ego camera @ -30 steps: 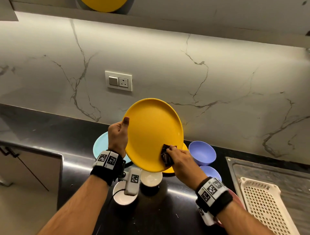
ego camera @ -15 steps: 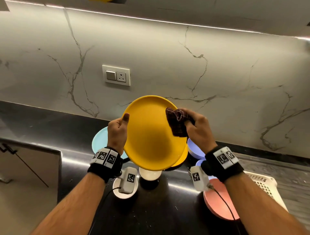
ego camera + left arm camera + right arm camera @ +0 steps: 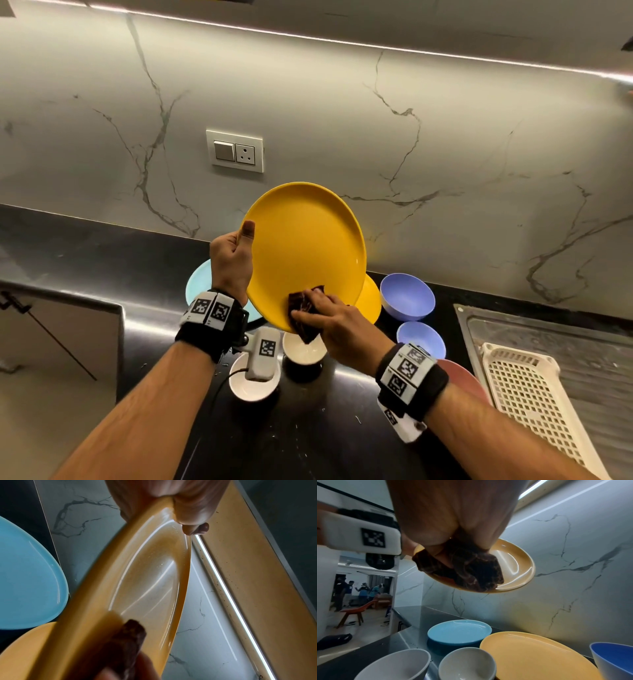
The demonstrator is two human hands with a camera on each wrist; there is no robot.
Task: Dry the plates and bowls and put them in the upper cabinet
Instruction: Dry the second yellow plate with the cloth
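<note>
My left hand [image 3: 233, 260] grips the left rim of a yellow plate [image 3: 305, 246], held tilted above the black counter; the thumb lies on its face. My right hand [image 3: 329, 325] holds a dark brown cloth [image 3: 303, 315] and presses it on the plate's lower edge. In the left wrist view the plate [image 3: 145, 581] shines edge-on, the cloth [image 3: 126, 646] at its bottom. In the right wrist view the cloth [image 3: 471, 569] is bunched under my fingers against the plate [image 3: 515, 563].
On the counter [image 3: 308, 428] stand a light blue plate [image 3: 197, 287], another yellow plate [image 3: 371, 303], two white bowls [image 3: 301, 349], two purple bowls [image 3: 407, 296] and a pink plate [image 3: 462, 377]. A white plastic basket [image 3: 527, 394] lies on the steel drainboard at right.
My right hand with the cloth has swept from the plate's upper right rim down to its lower edge. The left hand keeps its grip on the plate.
</note>
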